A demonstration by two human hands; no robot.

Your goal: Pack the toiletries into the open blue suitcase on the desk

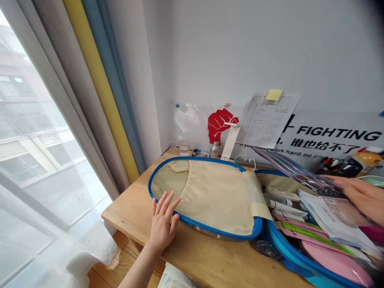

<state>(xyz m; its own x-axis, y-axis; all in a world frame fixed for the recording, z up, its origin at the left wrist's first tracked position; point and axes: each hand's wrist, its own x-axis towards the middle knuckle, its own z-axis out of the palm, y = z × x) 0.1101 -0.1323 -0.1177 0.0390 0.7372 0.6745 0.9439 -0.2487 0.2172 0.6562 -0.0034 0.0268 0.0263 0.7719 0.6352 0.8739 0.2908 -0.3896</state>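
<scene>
On the desk lies an opened case (219,192) with beige lining and a blue zipped edge. My left hand (163,222) rests with spread fingers on the near left rim of its lid, beside the lining pocket, and holds nothing. At the right, my right hand (361,196) is closed on a shiny purple-grey plastic pouch (300,172), blurred and raised over the packed half. Below it are a white packet (327,212), several white tubes (288,210), a pink-and-green strip (315,236) and a pink oval item (337,262).
Behind the case stand a clear cup (184,149), a small silver-capped bottle (215,150) and a white lamp (230,142). An orange-labelled bottle (370,160) is at the back right. Curtains (102,92) hang left of the wooden desk (132,208); a wall (255,48) closes the back.
</scene>
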